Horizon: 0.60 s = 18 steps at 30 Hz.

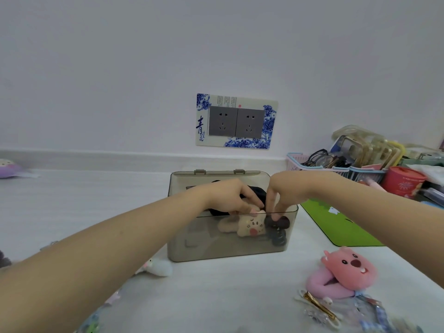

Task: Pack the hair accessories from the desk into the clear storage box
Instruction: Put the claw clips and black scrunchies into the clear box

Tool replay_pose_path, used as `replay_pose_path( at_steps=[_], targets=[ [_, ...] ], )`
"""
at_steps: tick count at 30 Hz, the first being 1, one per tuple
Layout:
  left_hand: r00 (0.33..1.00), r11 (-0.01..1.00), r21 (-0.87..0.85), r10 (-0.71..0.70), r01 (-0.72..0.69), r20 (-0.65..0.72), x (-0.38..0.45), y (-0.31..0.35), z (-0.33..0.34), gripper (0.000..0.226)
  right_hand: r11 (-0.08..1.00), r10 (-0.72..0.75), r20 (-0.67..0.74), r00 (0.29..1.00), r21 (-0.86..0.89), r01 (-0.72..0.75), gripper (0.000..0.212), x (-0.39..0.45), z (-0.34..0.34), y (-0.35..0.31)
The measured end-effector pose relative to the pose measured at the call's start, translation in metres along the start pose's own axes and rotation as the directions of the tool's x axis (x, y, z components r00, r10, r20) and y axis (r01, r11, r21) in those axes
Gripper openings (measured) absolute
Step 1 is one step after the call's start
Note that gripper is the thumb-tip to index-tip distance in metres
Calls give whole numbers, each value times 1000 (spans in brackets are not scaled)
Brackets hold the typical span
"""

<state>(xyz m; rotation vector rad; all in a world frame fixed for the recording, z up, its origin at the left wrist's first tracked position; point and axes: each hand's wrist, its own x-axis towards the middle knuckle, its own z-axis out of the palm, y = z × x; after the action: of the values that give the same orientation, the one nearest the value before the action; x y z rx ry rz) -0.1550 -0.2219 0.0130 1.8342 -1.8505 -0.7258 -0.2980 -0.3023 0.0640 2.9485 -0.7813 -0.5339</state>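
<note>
The clear smoky storage box (216, 251) stands mid-desk with its lid tipped back. Both my hands reach into it from above. My left hand (230, 197) rests its fingers on a beige plush hair clip (247, 225) inside the box. My right hand (280, 195) points down, its fingertips touching a black hair clip (278, 227) at the box's right end. More dark accessories lie deeper in the box, partly hidden by my hands. On the desk lie a pink plush hair clip (343, 272), a gold clip (317, 305) and a white fluffy clip (158, 266).
A green mat (336, 224) lies to the right of the box. Pink and blue baskets (319, 168) with glasses and cases crowd the back right, beside a red tin (401, 182). A purple plush (9, 168) sits far left. A wall socket (236, 121) is behind the box.
</note>
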Motion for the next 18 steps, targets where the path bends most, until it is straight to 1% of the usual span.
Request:
replay_pose_path(
  at_steps=[3, 5, 9, 12, 15, 18],
  targets=[
    [999, 1000, -3, -23, 23, -23, -9, 10, -6, 29, 995, -15, -139, 990, 98, 29, 23, -9, -4, 2],
    [997, 998, 41, -38, 40, -61, -20, 18, -12, 27, 982, -18, -239, 971, 180, 62, 20, -15, -6, 1],
    [978, 992, 114, -21, 46, -207, -54, 31, -26, 23, 954, -25, -426, 904, 260, 150, 16, -30, -4, -15],
    [944, 982, 176, -2, 64, -331, -96, 33, -33, 20, 907, -80, -543, 836, 309, 287, 16, -45, 1, -44],
    [916, 971, 216, -10, 105, -400, -141, 31, -35, 18, 859, -127, -590, 797, 337, 387, 17, -56, 7, -78],
    [901, 959, 218, -76, 183, -427, -182, 22, -27, 18, 823, -201, -580, 789, 337, 458, 17, -57, 13, -109]
  ],
)
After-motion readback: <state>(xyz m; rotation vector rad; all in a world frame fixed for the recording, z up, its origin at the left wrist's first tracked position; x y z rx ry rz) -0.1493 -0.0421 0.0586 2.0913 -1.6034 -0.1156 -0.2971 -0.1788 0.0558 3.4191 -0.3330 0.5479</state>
